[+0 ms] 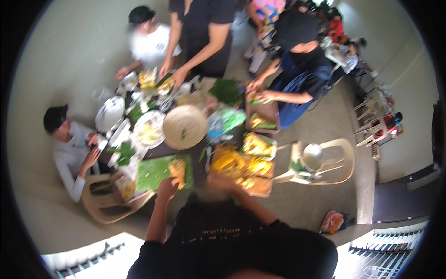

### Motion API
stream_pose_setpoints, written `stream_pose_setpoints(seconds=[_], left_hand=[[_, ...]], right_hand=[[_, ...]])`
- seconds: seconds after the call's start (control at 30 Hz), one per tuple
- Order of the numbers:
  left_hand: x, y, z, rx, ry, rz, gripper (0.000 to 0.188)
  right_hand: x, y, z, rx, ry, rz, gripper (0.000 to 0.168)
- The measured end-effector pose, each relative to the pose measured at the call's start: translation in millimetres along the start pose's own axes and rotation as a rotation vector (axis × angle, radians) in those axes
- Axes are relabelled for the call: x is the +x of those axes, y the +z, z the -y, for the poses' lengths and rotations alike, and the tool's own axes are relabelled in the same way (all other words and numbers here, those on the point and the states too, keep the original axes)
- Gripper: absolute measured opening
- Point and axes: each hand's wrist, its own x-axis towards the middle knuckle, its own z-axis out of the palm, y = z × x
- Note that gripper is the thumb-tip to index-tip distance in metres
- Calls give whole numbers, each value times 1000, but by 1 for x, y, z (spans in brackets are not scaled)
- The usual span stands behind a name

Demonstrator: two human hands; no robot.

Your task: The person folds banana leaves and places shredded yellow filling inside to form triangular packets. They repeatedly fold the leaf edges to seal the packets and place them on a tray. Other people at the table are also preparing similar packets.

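Note:
My left hand (168, 188) pinches the near end of a long yellow-brown piece of food (177, 171), which lies along a green banana leaf (151, 174). The leaf rests at the near edge of the dark table. Blurred, my right hand (220, 182) reaches to the left edge of a wooden cutting board (263, 186); its fingers cannot be made out. Heaped across the board are yellow slices (228, 160) and shredded yellow food (237, 178). Behind it, a white tray (275, 143) carries more yellow food on a leaf.
Beyond the leaf stand a large beige basin (184, 127) and a bowl of pale shreds (149, 129). A water bottle (215, 127) lies by a green plastic bag (233, 118). Several people work around the table, one over a brown tray (263, 108). Plastic chairs (343, 160) flank me.

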Motion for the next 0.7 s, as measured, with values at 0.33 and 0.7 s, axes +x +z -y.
stream_pose_setpoints(seconds=[0.33,0.7], left_hand=[[32,2,-145,-159,-41,6,32],[9,5,-143,-269,253,246,37]], right_hand=[[-105,-139,9,377,596,-126,30],[-91,-62,-1,464,433,-199,31]])
